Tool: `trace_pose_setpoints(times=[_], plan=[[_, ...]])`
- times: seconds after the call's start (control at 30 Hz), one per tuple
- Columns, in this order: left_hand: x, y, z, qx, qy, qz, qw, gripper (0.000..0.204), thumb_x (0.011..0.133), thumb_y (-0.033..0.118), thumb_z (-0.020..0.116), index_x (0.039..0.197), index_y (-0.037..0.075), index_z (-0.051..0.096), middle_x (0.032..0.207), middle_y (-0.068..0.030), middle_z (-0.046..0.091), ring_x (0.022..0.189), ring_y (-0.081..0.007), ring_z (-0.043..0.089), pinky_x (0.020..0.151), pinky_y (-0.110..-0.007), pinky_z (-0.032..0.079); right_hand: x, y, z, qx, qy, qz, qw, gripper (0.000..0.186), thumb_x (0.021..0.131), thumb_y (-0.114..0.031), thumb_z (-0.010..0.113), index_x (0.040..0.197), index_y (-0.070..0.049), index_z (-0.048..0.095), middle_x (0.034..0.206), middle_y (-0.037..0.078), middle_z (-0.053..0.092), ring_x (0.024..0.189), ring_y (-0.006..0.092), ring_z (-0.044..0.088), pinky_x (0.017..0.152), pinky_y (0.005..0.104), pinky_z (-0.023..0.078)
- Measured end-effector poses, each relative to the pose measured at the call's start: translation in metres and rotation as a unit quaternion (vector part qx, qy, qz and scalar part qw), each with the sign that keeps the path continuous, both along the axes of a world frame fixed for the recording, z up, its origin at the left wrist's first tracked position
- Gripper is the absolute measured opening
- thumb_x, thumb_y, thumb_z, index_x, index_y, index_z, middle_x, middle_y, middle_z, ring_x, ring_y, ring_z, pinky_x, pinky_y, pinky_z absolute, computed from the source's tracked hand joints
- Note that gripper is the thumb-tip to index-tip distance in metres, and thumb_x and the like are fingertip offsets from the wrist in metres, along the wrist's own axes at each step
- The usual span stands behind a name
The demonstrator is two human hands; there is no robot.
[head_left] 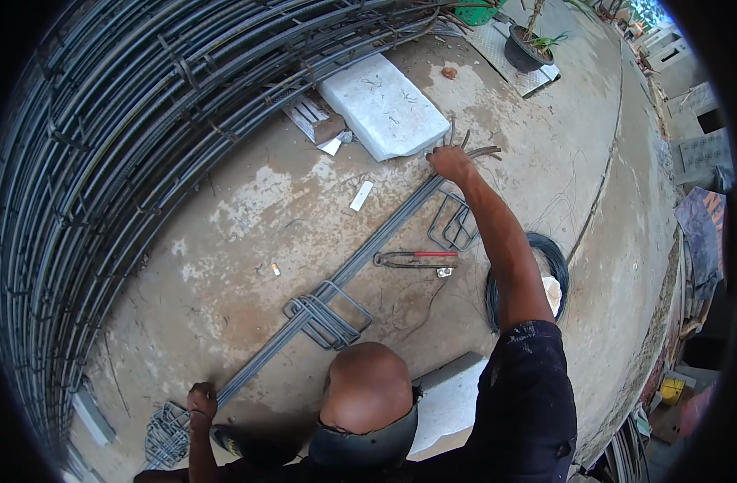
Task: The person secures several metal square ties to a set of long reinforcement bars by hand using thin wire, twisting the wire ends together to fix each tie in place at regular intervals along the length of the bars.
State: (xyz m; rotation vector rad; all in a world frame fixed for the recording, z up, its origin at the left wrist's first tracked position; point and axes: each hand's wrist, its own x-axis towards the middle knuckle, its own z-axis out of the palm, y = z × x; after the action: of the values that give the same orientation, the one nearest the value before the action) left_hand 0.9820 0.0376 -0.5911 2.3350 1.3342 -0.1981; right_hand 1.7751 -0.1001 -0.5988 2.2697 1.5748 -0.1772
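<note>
A bundle of long steel rods (367, 253) runs diagonally over the concrete floor between my two hands. My right hand (451, 163) is closed around its far end, where bent rod tips (483, 151) fan out beyond my fingers. Near the lower left, my left hand (202, 399) is closed on the near end. Rectangular steel stirrups (324, 318) sit around the middle of the bundle. Other stirrups (453, 224) lie by my right forearm, and a heap of them (167, 437) is beside my left hand. Pincers (417, 259) with one red handle rest right of the bundle.
Tall stacked rebar cages (143, 121) curve along the left. A white block (384, 109) lies ahead, with a potted plant (528, 50) farther off. A coil of dark wire (557, 256) lies under my right arm. Another pale block (453, 398) is beside my bare knee.
</note>
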Motion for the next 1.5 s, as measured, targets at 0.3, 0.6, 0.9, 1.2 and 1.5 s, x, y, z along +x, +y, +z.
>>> trace_pose_setpoints(times=[0.3, 0.6, 0.9, 1.2, 1.5], plan=[[-0.019, -0.016, -0.014, -0.022, -0.027, 0.073, 0.997, 0.019, 0.074, 0.022, 0.072, 0.081, 0.005, 0.068, 0.077, -0.0155, 0.064, 0.076, -0.0335, 0.062, 0.070, -0.042, 0.049, -0.058, 0.004, 0.003, 0.017, -0.051, -0.017, 0.998, 0.023, 0.083, -0.013, 0.049, 0.100, -0.011, 0.064, 0.099, 0.015, 0.061, 0.093, 0.0306, 0.063, 0.076, 0.0427, 0.052], [-0.030, 0.053, 0.097, -0.114, 0.097, -0.128, 0.980, 0.032, 0.065, 0.026, 0.076, 0.088, 0.005, 0.068, 0.084, -0.0175, 0.065, 0.084, -0.0333, 0.063, 0.076, -0.041, 0.050, -0.221, -0.014, 0.032, 0.206, 0.193, 0.053, 0.958, 0.034, 0.069, -0.003, 0.057, 0.102, -0.010, 0.060, 0.105, 0.012, 0.055, 0.107, 0.0317, 0.050, 0.086, 0.0448, 0.046], [-0.032, 0.112, 0.137, -0.124, 0.097, -0.189, 0.969, 0.033, 0.061, 0.018, 0.073, 0.092, 0.008, 0.069, 0.089, -0.0145, 0.066, 0.088, -0.0314, 0.063, 0.084, -0.039, 0.049, -0.293, 0.017, 0.018, 0.014, 0.212, 0.240, 0.947, 0.028, 0.076, -0.010, 0.057, 0.104, -0.008, 0.058, 0.104, 0.013, 0.053, 0.104, 0.0308, 0.053, 0.089, 0.0505, 0.044], [-0.083, 0.018, 0.074, -0.099, 0.028, -0.126, 0.987, 0.031, 0.059, 0.013, 0.070, 0.089, 0.008, 0.068, 0.086, -0.0149, 0.065, 0.086, -0.0325, 0.063, 0.081, -0.040, 0.049, -0.320, 0.018, 0.014, 0.019, 0.105, 0.183, 0.977, 0.031, 0.075, -0.008, 0.060, 0.106, -0.007, 0.057, 0.105, 0.015, 0.055, 0.105, 0.0311, 0.054, 0.087, 0.0541, 0.044], [-0.115, -0.007, 0.025, -0.092, -0.006, -0.091, 0.992, 0.028, 0.058, 0.010, 0.067, 0.086, 0.008, 0.066, 0.082, -0.0155, 0.065, 0.082, -0.0341, 0.062, 0.077, -0.042, 0.049, -0.384, 0.013, 0.150, 0.014, 0.406, -0.022, 0.914, 0.030, 0.080, -0.014, 0.067, 0.106, -0.004, 0.058, 0.094, 0.010, 0.063, 0.090, 0.0250, 0.062, 0.084, 0.0343, 0.048]])
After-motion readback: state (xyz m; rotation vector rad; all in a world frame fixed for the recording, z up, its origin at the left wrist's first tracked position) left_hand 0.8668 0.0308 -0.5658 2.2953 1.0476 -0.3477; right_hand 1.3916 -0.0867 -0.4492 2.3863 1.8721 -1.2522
